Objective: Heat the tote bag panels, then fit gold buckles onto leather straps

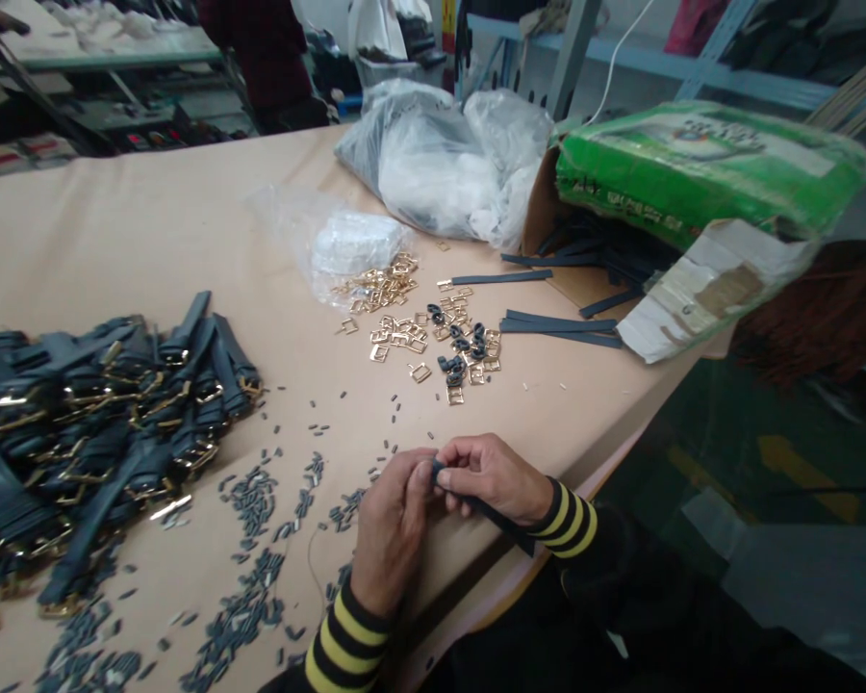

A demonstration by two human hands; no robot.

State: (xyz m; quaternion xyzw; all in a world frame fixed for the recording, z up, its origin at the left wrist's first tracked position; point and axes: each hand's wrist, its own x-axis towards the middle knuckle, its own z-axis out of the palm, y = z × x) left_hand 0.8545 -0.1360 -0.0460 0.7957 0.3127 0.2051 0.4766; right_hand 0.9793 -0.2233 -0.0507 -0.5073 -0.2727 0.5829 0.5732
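Observation:
A dark strap (501, 523) runs under my right hand (492, 478), whose fingers are closed on it close to its end. My left hand (396, 520) pinches the same end from the other side, fingertips meeting those of the right. A small dark loop or folded tip (437, 469) shows between the fingertips; its detail is too small to make out. Beyond the hands lie loose gold buckles (400, 333) and several dark strap loops (454, 366). Small dark pieces (252, 500) are scattered on the table left of my left hand.
A heap of dark straps with gold buckles (137, 404) covers the table's left side. At the back stand filled plastic bags (440, 154). An open green box (693, 173) holding dark straps lies at the right edge. Behind the table is another person (260, 58).

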